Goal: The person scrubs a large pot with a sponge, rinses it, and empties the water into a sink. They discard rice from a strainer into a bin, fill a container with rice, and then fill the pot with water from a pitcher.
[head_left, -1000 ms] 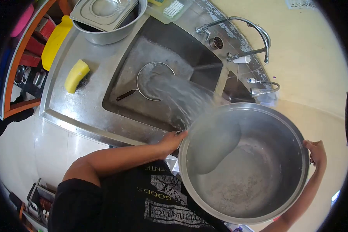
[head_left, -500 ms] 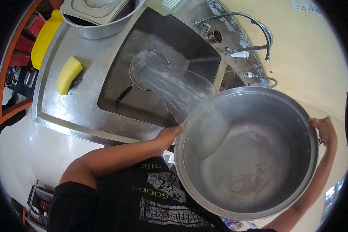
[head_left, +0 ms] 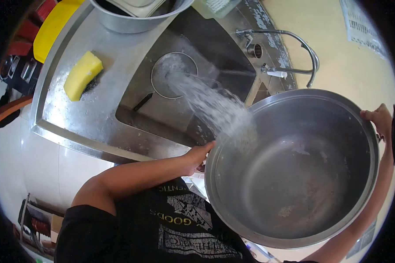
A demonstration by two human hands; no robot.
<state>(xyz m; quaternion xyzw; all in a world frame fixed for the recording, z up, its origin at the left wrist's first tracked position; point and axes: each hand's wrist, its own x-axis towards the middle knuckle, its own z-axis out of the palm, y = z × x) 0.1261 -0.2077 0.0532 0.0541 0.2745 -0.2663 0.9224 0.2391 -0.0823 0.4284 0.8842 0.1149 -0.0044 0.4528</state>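
Note:
A large grey metal cooking pot (head_left: 294,184) is tilted over the near right side of the sink (head_left: 136,119). My left hand (head_left: 197,158) is closed on the pot's left side, thumb on the rim and fingers mostly hidden. On the far right, my right hand (head_left: 378,122) grips the opposite side, thumb over the rim. Water (head_left: 210,103) pours from the pot's lip into the sink. It lands in a round strainer (head_left: 196,65) with a dark handle (head_left: 143,101) lying on the sink bottom. Little water is visible inside the pot.
A yellow sponge (head_left: 83,76) lies on the steel counter (head_left: 96,127) left of the sink. A metal basin (head_left: 131,24) holding metal lids or pans stands at the back. Faucets with a curved hose (head_left: 314,57) line the back edge. A yellow object (head_left: 52,33) is at far left.
The pot and both hands have shifted right in view, and the pot is tipped further. Much of the water inside it has run out into the sink.

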